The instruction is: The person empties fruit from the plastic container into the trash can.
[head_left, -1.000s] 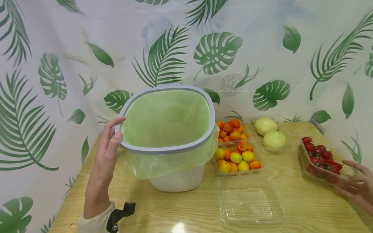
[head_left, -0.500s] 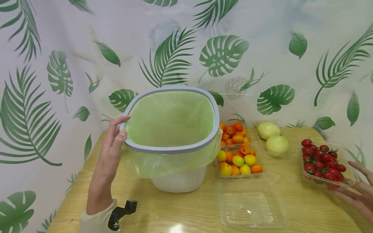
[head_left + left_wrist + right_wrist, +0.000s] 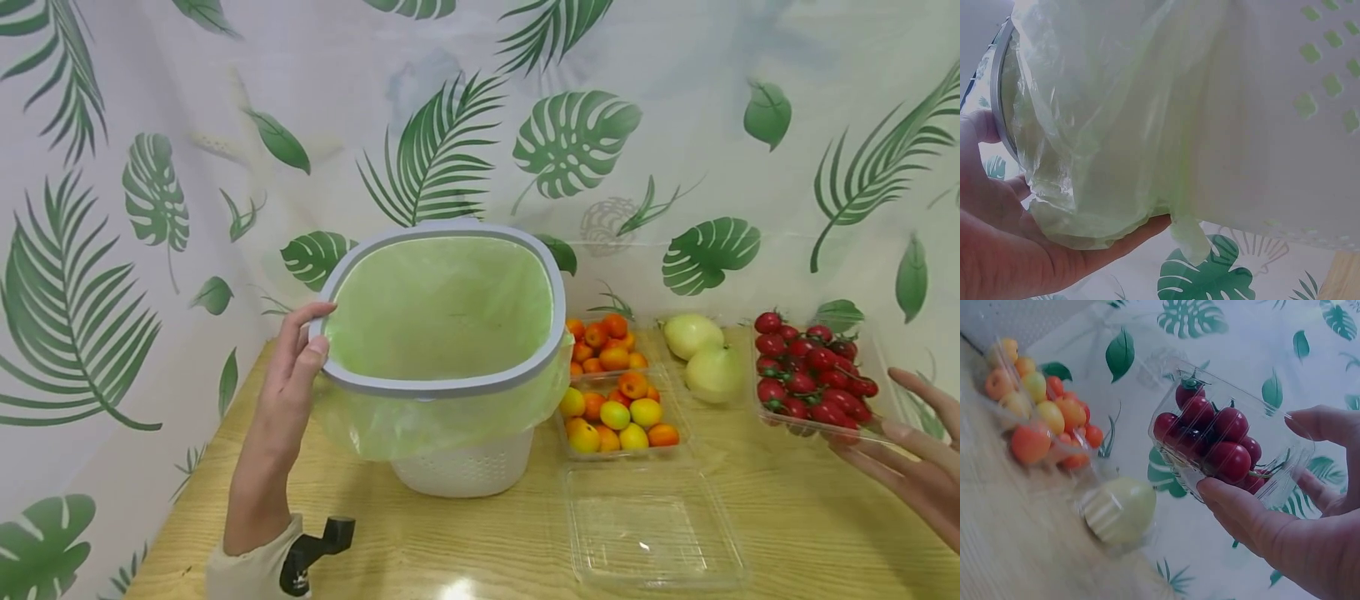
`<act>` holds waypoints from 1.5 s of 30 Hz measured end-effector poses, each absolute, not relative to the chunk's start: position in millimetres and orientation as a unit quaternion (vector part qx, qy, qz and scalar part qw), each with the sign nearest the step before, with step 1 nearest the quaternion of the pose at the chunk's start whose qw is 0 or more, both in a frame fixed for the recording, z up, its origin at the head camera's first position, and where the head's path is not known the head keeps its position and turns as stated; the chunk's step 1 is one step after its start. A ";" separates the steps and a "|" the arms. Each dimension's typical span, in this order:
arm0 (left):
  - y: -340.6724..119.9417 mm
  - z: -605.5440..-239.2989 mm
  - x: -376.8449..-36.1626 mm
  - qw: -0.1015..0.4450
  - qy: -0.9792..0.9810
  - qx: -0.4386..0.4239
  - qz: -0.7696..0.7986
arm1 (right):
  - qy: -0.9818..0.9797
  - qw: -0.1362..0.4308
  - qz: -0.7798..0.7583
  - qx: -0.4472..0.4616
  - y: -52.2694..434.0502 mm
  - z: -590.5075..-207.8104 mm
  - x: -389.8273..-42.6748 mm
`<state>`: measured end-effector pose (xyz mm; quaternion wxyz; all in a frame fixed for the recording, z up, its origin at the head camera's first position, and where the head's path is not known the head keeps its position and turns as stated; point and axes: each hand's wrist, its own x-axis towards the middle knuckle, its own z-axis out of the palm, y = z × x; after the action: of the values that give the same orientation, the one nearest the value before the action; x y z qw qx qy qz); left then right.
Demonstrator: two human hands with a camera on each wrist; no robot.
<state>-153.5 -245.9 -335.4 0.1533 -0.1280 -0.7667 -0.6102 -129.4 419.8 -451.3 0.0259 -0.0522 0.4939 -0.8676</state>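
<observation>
Right hand (image 3: 911, 467) carries the clear clamshell tray of cherry tomatoes (image 3: 810, 379) clear of the table (image 3: 810, 533); in the right wrist view I read the thumb along the near wall and the fingers (image 3: 1329, 425) curled over the far rim, so the grasp is a pinch across the tray's width. Left hand (image 3: 296, 367) is at the grey rim (image 3: 450, 385) of the white perforated bin (image 3: 465, 467): thumb over the rim's top edge, fingers underneath against the loose green liner bag (image 3: 1116, 137), as the left wrist view confirms, and the bin sits tilted toward me with its mouth open. I position the tomato tray at the right side of the scene, well apart from the bin, with two pale green fruits (image 3: 701, 354) and a double tray of orange and yellow fruit (image 3: 615, 392) between them; an empty clear tray (image 3: 652, 525) lies flat near the table's front edge. Handling assessment: I judge the clamshell to be thin, flexible and slick, light in itself but loaded with loose round fruit, so it will likely bow if squeezed hard at mid-wall and spill if tipped. I would keep hold at the stiffer rim and corners, with the fingers supporting the base, and hold it level. The tomatoes should bruise or split under pressure, so grip force belongs on the plastic only. The liner is soft film and offers no support; I treat the grey rim as the bin's sole firm hold point.
</observation>
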 end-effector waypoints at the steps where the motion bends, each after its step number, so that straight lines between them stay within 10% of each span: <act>1: -246.0 -335.4 -153.2 0.153 -0.766 -0.129 -0.611 | 0.502 0.026 -0.863 -0.056 414.9 -446.3 -130.2; 45: -244.9 -335.5 -152.0 0.149 -0.762 -0.132 -0.616 | 0.503 0.041 -0.847 -0.167 247.7 -292.0 -173.5</act>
<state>-152.0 -244.9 -335.5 0.1485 -0.1325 -0.7622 -0.6160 -173.5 247.7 -292.0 0.0406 -0.1674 0.5027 -0.8471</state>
